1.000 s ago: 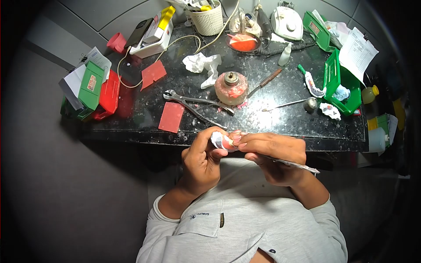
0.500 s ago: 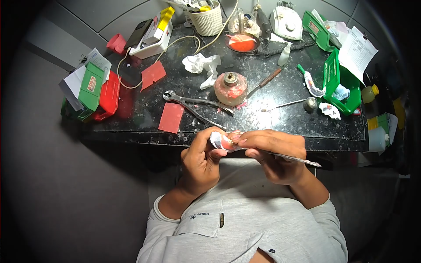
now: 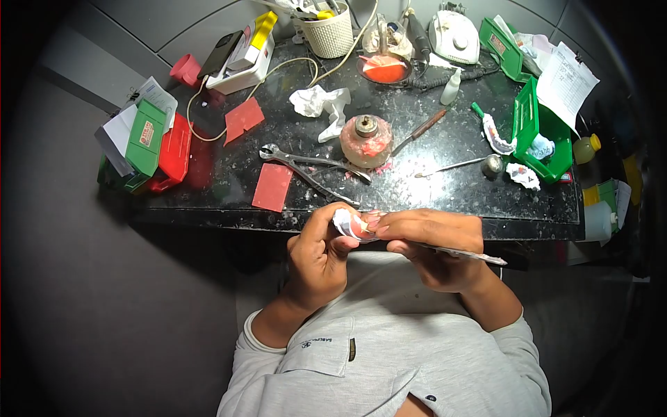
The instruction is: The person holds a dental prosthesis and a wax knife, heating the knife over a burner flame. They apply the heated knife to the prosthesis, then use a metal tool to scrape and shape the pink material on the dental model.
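My left hand (image 3: 319, 254) is closed around a small white dental cast (image 3: 342, 221) with pink wax on it, just in front of the bench edge. Pressed close to the wax are the fingertips of my right hand (image 3: 438, 240). That hand also grips a slim wax knife (image 3: 472, 255), whose whitish end sticks out to the right beneath the palm. The knife's working tip is hidden by my fingers. Beyond my hands lie metal pliers (image 3: 306, 170) and a pink wax sheet (image 3: 272, 186). A glass spirit burner (image 3: 366, 142), spattered with wax, stands behind them.
A brown-handled tool (image 3: 422, 130) leans by the burner, and a thin metal instrument (image 3: 455, 167) lies to its right. Crumpled tissue (image 3: 319, 101) and another wax sheet (image 3: 243, 119) sit farther left. Green bins (image 3: 549, 156) with casts and papers (image 3: 566, 80) stand at right.
Both hands stay almost in place. My right hand and the wax knife have shifted very slightly left against the cast.
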### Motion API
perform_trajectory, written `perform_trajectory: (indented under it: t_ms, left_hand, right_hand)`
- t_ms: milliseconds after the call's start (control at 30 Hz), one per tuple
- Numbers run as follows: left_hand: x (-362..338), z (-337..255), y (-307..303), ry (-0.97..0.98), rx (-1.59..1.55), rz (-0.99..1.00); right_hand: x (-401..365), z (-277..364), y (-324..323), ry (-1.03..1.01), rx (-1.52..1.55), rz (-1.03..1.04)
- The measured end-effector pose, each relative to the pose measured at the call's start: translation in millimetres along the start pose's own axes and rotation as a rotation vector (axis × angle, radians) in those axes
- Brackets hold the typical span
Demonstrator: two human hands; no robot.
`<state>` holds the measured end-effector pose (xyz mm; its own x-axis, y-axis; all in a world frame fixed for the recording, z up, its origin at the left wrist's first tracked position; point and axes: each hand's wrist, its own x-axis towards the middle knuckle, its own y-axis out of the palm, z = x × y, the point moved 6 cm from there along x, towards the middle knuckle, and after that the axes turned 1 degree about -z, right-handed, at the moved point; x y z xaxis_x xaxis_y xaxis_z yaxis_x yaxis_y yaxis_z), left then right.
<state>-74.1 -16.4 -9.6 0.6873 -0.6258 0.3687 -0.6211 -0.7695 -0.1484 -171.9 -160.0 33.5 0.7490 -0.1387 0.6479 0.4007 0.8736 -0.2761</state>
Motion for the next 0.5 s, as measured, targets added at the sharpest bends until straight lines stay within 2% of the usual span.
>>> perform_trajectory:
  t_ms: [267, 333, 433, 500]
  left_hand:
    - [0.6, 3.4, 0.2, 0.051, -0.037, 0.021]
    - [-0.2, 7.7, 0.4, -0.009, -0.176, 0.015]
    - [-1.6, 7.2, 0.0, 0.021, -0.095, 0.017]
    - [-0.7, 0.2, 1.7, 0.095, -0.061, 0.024]
  right_hand:
    - [0.7, -3.6, -3.6, -0.004, 0.006, -0.002]
    - [-0.4, -9.3, -14.9, 0.051, 0.022, -0.092]
    - [-5.9, -14.3, -24.6, 0.023, 0.111, -0.261]
    - [-7.2, -10.4, -22.2, -0.017, 0.15, -0.225]
